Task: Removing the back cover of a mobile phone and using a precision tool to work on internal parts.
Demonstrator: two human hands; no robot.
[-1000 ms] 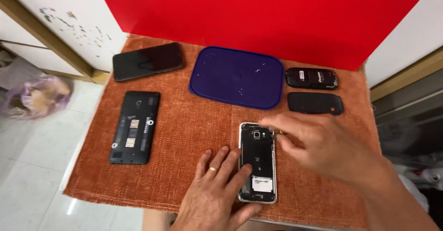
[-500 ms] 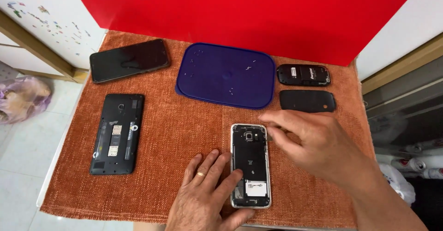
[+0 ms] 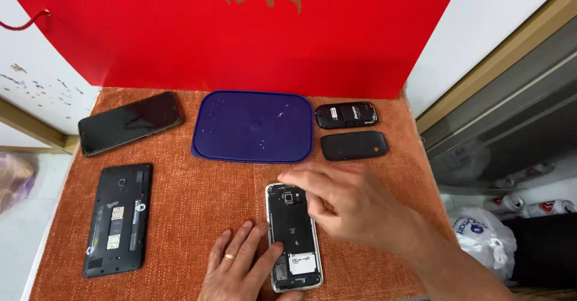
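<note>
**Both hands on the opened phone**

The right hand (image 3: pixel 351 208) reaches in from the right, palm down, its grip loosely curled with fingertips over the top of the opened phone (image 3: pixel 293 236), pinching nothing visible. The left hand (image 3: pixel 240 268) lies flat, fingers spread, steadying the phone's left edge. The phone lies near the tabletop's (image 3: pixel 198 211) front edge. Behind it sits a blue lid (image 3: pixel 252 127); two more phones lie toward the left edge.
</note>
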